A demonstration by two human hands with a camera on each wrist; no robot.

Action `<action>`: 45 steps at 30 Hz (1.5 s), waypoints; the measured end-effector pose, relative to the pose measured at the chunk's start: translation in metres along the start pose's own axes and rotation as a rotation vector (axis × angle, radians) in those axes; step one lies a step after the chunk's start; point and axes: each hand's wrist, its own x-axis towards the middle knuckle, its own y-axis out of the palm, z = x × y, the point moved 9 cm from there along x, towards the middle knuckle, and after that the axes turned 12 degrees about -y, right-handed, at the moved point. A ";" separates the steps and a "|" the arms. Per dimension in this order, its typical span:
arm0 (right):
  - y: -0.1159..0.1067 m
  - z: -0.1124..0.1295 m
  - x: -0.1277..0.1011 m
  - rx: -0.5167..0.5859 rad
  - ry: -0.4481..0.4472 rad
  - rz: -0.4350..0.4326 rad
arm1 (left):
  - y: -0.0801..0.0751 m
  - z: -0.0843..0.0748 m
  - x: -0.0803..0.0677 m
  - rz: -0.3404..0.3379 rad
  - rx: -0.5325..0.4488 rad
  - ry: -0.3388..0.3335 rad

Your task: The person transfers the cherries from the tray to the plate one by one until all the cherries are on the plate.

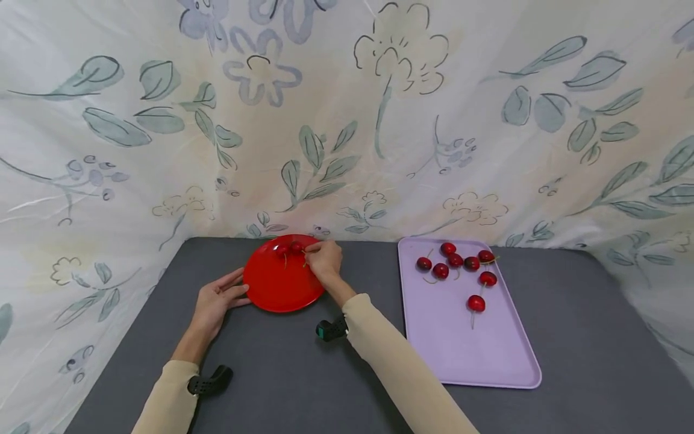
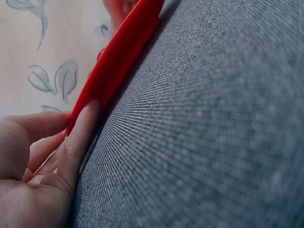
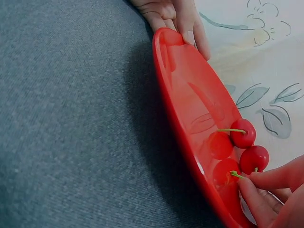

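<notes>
Red and glossy, a round plate (image 1: 282,286) sits left of centre on a dark grey table (image 1: 271,367), towards its far edge. Behind hangs a pale cloth (image 1: 412,120) painted with flowers and leaves. Two cherries (image 3: 242,133) lie side by side on the plate's far part, close to the rim. To the right, a lilac tray (image 1: 461,349) holds eight more dark red cherries, most of them bunched at its far end.

The left hand (image 1: 212,301) pinches the plate's left rim, one digit at the upper edge and another against the outer wall. The right hand (image 1: 325,260) is at the plate's far right, thumb and finger nearly closed, pinching a thin green stem (image 3: 237,175). Which cherry the stem belongs to cannot be made out.

The likeliest trouble seems a roll: the cherries are round and the plate looks smooth, so a knock from the right fingertips could push one against its neighbour or over the low rim. The thin stem might also slip or snap if tugged. Should the left hand lift or pull its edge, the plate could tip and send both cherries sliding.
</notes>
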 end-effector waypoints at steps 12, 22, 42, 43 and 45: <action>0.004 0.005 -0.004 -0.031 -0.052 0.010 | -0.002 0.004 -0.002 -0.003 0.011 0.008; 0.006 0.007 -0.003 -0.040 -0.084 0.030 | -0.001 0.003 -0.002 -0.002 0.005 0.002; -0.004 0.005 -0.003 0.148 0.016 0.106 | 0.000 0.001 -0.003 -0.019 0.016 -0.004; -0.007 0.006 -0.003 0.160 0.006 0.113 | -0.001 0.002 -0.004 -0.021 0.007 -0.007; -0.014 0.010 -0.002 0.203 -0.020 0.124 | -0.001 0.002 -0.003 -0.020 0.001 -0.007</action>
